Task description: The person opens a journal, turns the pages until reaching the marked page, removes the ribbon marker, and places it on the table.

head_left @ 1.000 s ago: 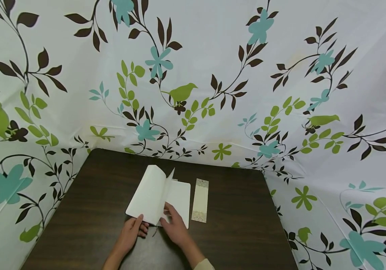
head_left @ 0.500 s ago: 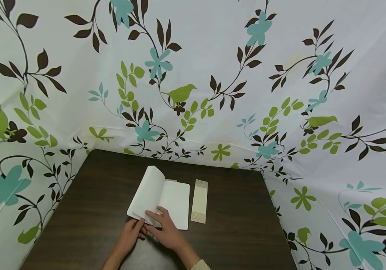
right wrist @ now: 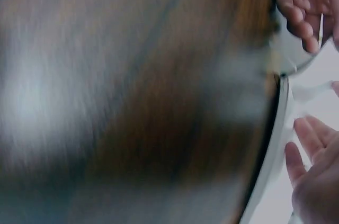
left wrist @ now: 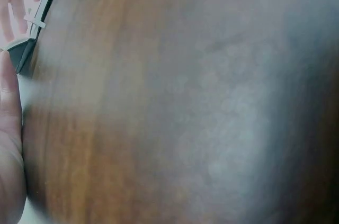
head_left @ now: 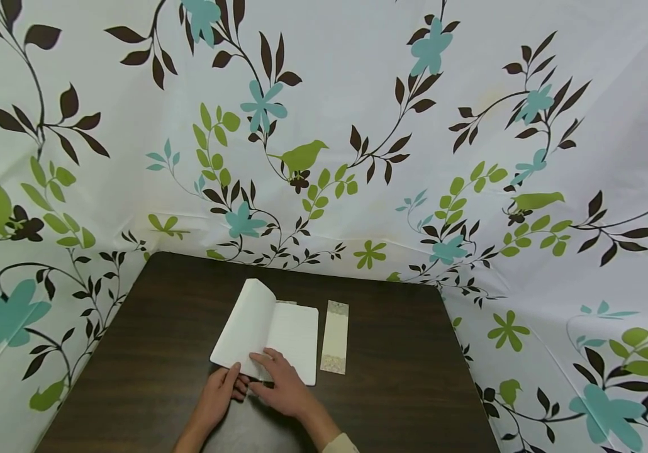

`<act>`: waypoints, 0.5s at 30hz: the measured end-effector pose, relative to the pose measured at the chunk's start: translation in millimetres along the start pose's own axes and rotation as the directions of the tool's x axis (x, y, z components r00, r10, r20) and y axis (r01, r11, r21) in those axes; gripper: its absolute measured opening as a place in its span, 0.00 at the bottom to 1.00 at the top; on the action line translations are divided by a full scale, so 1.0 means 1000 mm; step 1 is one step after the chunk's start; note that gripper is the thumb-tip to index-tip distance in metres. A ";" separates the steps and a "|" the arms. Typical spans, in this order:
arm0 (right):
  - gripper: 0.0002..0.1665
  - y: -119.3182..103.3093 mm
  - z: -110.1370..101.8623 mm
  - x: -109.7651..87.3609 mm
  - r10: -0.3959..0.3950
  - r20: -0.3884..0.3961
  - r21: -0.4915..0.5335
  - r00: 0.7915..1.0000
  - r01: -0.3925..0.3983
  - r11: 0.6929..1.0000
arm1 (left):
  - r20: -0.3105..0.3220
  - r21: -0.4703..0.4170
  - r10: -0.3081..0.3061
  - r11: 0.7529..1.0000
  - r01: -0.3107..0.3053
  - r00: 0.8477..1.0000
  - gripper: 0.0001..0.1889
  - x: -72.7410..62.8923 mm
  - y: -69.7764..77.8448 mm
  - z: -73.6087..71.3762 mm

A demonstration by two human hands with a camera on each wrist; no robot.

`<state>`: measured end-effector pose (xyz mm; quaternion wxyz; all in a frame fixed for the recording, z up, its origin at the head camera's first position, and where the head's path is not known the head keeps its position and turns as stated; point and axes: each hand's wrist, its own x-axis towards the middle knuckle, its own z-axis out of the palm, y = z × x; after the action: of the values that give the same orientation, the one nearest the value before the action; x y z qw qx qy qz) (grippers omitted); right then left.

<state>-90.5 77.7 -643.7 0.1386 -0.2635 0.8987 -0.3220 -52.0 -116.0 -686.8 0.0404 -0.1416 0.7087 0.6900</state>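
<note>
An open notebook (head_left: 296,340) with white pages lies on the dark wooden table, its left-hand pages raised and bowed. At its lower left corner, my left hand (head_left: 216,393) pinches the edge, thumb on top and fingers beneath. My right hand (head_left: 287,384) rests near the fold at the bottom, fingers extended over the page. In the right wrist view, the right hand (right wrist: 315,181) lies over the notebook (right wrist: 270,150), with the left hand (right wrist: 307,7) holding the corner above. The left wrist view catches only part of the left hand (left wrist: 9,144) at its edge.
Right of the notebook lies a cream paper strip (head_left: 335,336) with patterned ends. A bit of another strip (head_left: 286,302) shows behind the notebook's top edge. A white floral curtain (head_left: 358,126) surrounds the dark table (head_left: 403,377) at the back and sides.
My right hand has moved left from the right-hand page to the fold. A loose page that stood up at the fold has gone over to the left. The left hand keeps its hold.
</note>
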 end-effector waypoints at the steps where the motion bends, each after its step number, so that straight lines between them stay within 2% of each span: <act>1: 0.35 0.002 -0.002 -0.001 0.005 -0.007 -0.046 1.000 -0.006 0.999 | 0.000 0.003 0.000 1.000 0.000 1.000 0.26 0.000 -0.001 0.000; 3: 0.36 0.008 -0.005 -0.002 0.019 -0.026 -0.144 0.999 -0.023 0.989 | 0.000 0.000 -0.003 1.000 0.003 1.000 0.25 0.001 -0.001 0.000; 7: 0.37 0.023 -0.014 -0.005 0.024 -0.069 -0.317 0.997 -0.045 0.947 | -0.002 -0.005 0.001 1.000 -0.001 1.000 0.24 0.001 -0.003 0.001; 11: 0.38 0.037 -0.024 -0.009 0.020 -0.103 -0.395 0.994 -0.060 0.917 | -0.003 -0.005 0.008 1.000 -0.008 1.000 0.25 0.001 -0.003 0.001; 15: 0.43 0.051 -0.031 -0.012 0.031 -0.117 -0.431 0.993 -0.079 0.899 | -0.002 0.015 0.028 1.000 -0.028 1.000 0.26 0.001 -0.004 0.001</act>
<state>-112.7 133.3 -652.5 0.0370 -0.2446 0.9610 -0.1233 -52.2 -115.6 -690.9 0.0312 -0.1322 0.7158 0.6849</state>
